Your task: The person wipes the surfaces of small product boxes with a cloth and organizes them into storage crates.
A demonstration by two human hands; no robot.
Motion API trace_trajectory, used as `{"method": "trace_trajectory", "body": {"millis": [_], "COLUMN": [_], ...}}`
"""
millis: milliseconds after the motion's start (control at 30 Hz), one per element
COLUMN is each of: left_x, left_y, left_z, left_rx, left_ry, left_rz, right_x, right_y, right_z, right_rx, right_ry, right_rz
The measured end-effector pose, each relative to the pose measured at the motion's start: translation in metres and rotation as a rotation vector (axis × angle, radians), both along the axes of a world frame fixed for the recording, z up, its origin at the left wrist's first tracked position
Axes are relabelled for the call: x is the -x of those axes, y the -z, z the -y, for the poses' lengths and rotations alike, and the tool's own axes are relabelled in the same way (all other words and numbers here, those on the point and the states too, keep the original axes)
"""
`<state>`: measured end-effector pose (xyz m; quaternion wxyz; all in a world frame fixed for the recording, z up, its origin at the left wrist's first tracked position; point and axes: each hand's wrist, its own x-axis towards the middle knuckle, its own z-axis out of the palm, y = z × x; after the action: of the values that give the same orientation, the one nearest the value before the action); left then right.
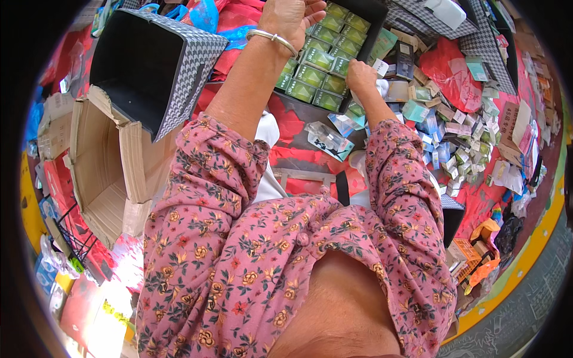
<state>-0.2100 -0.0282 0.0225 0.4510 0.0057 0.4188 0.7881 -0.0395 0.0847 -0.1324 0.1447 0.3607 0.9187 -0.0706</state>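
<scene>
A black-walled box point(375, 37) lies in front of me, packed with rows of small green boxes point(310, 76). My left hand point(290, 21), a bangle at its wrist, is over the far left part of these rows. Its fingers stretch to the right and look apart, with nothing seen in them; the top edge cuts off part of the hand. My right hand point(362, 77) is at the box's right side, fingers curled in beside the green rows. What they grip, if anything, is hidden.
An open black-lined houndstooth box point(200, 65) and an open cardboard carton point(95, 161) stand at left. Many small boxes point(459, 140) are heaped at right, near a red plastic bag point(452, 74). A clear package point(329, 141) lies nearer me; an orange crate point(467, 256) is at lower right.
</scene>
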Motion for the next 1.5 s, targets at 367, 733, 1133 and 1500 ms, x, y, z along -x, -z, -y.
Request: {"method": "trace_trajectory", "body": {"millis": [367, 733, 1133, 1500], "left_x": [-0.009, -0.019, -0.01, -0.03], "left_y": [-0.005, -0.004, -0.002, -0.008], "left_z": [-0.003, -0.009, -0.008, -0.024], "left_rx": [0.004, 0.028, 0.086, 0.209], "left_ry": [0.034, 0.12, 0.218, 0.208], "left_rz": [0.013, 0.027, -0.021, -0.071], "right_x": [0.002, 0.012, 0.053, -0.01], "right_y": [0.005, 0.042, 0.049, -0.009], "right_z": [-0.003, -0.033, 0.014, -0.082], "right_rx": [0.028, 0.303, 0.283, 0.507], "right_ry": [0.017, 0.106, -0.133, -0.024], "right_rz": [0.066, -0.087, -0.037, -0.454]}}
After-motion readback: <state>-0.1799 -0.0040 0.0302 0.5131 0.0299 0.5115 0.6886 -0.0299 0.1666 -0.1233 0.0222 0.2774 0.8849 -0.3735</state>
